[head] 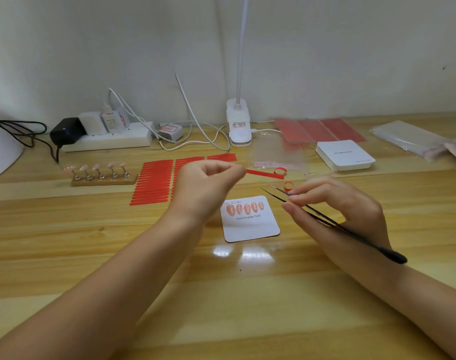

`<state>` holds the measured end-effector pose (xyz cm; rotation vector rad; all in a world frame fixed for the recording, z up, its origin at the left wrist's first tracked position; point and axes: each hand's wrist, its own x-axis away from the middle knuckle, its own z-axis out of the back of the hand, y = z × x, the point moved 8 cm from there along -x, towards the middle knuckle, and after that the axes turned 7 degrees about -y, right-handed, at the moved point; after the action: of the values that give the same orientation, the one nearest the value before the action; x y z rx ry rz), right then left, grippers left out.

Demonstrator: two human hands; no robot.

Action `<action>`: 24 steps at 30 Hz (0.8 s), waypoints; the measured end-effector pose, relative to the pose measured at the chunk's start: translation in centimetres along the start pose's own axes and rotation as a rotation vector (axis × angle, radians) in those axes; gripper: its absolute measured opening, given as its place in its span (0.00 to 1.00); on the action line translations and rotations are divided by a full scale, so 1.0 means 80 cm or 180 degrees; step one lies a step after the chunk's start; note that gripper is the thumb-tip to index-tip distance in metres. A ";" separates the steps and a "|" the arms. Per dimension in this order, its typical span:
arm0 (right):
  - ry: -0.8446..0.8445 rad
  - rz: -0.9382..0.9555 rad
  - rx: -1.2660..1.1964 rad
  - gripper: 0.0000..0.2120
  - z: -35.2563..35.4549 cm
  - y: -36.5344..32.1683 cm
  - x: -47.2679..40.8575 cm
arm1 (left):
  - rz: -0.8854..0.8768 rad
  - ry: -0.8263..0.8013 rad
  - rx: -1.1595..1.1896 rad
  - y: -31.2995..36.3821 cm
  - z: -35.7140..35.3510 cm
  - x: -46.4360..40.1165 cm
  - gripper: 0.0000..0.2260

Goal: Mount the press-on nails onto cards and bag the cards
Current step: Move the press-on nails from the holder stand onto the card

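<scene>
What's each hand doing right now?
Left hand: pinching a red strip.
Right hand: holding black tweezers.

Single view, head-worn, wide-angle. Faces forward and down across wooden surface (65,255) toward back wall (325,61). Close range: forearms enter from lower corners, hands mid-frame, card (250,227) centre. No second view for overlap.

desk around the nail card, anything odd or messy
Mostly tidy. Two curled red strips lie loose behind the card, and the clear bag is crooked. The left hand pinches another strip.
</scene>
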<state>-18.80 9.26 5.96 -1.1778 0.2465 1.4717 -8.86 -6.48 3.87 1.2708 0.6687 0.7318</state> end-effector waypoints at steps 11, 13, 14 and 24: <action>0.0401 -0.1402 -0.1146 0.05 0.011 0.040 0.008 | 0.0323 0.0106 0.0309 -0.021 0.020 0.013 0.05; 0.0423 -0.1540 -0.1279 0.08 0.010 0.043 0.009 | 0.0340 0.0140 0.0332 -0.023 0.021 0.015 0.06; 0.0431 -0.1577 -0.1339 0.08 0.009 0.044 0.010 | 0.0339 0.0155 0.0358 -0.023 0.021 0.016 0.06; 0.0306 -0.1801 -0.1430 0.07 0.000 0.048 0.012 | 0.0348 0.0136 0.0584 -0.025 0.018 0.017 0.07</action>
<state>-21.87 8.71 3.54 -1.5233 -0.3519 0.9898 -6.70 -6.52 2.06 1.4723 0.7180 0.8029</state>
